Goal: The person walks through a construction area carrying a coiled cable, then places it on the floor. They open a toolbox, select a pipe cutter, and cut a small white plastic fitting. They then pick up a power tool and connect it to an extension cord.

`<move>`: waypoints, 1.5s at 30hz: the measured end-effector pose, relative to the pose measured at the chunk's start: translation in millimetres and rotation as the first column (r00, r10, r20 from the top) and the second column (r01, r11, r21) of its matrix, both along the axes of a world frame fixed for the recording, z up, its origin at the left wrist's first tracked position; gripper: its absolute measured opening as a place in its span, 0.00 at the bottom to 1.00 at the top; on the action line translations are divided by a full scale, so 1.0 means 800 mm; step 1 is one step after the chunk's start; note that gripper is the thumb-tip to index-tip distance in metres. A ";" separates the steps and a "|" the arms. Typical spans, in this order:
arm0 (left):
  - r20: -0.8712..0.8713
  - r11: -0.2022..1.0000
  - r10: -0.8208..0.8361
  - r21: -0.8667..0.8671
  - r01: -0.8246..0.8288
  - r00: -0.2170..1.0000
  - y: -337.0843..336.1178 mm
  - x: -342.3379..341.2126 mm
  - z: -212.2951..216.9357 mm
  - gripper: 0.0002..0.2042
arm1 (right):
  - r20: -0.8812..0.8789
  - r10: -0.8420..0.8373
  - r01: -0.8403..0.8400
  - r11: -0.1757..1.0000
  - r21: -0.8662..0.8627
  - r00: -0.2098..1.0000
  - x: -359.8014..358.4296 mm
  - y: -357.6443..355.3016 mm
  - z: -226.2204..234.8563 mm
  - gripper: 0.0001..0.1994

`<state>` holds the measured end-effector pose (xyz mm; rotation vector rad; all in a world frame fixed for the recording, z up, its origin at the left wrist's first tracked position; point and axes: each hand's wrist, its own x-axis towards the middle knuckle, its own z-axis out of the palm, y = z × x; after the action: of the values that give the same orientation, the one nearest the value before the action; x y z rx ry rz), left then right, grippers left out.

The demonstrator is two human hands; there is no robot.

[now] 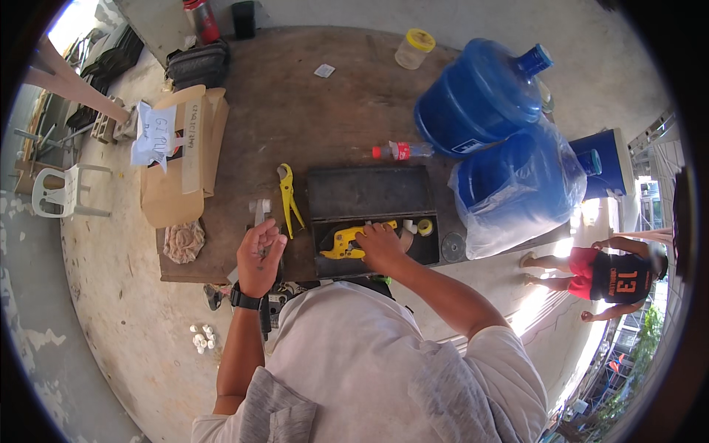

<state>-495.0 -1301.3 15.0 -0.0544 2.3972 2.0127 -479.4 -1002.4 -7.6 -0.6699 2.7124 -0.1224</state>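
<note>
An open dark metal toolbox [373,193] lies at the table's near edge, its lid tipped back. My right hand [382,247] reaches into it, fingers closed over the handle of a yellow pipe cutter [341,244]. Beside that hand in the box are a roll of yellow tape [425,227] and a small white fitting [408,224]. To the left, my left hand [260,255] is raised with curled fingers and the thumb close to them; what they hold, if anything, I cannot make out. Whitish small pieces [260,208] show just beyond its fingertips. A second yellow cutter [289,199] lies between hand and toolbox.
Large blue water jugs [480,96], one bagged in plastic, stand at the right. A red-capped bottle [402,150] lies before them. An open cardboard box [173,199] and a crumpled rag [184,242] sit left. Another person [613,273] is off to the right.
</note>
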 end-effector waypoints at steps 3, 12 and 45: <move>0.010 1.000 -0.001 0.019 0.001 1.000 -0.002 0.003 -0.003 0.18 | 0.226 -0.109 0.129 0.989 -0.074 0.968 -0.035 0.013 0.026 0.12; 0.246 0.962 -0.266 0.003 0.274 0.932 0.047 0.036 0.011 0.17 | -0.198 -0.304 0.275 0.948 -0.163 0.932 -0.198 0.051 -0.046 0.07; 0.530 0.984 0.051 0.120 -0.135 0.846 0.083 0.117 -0.136 0.24 | -0.056 -0.066 0.042 0.935 -0.352 0.996 0.021 0.091 0.070 0.18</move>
<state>-401.7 -1235.1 -93.8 -0.6450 1.9217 1.8883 -462.3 -929.8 48.5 -0.7049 2.8004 -0.6210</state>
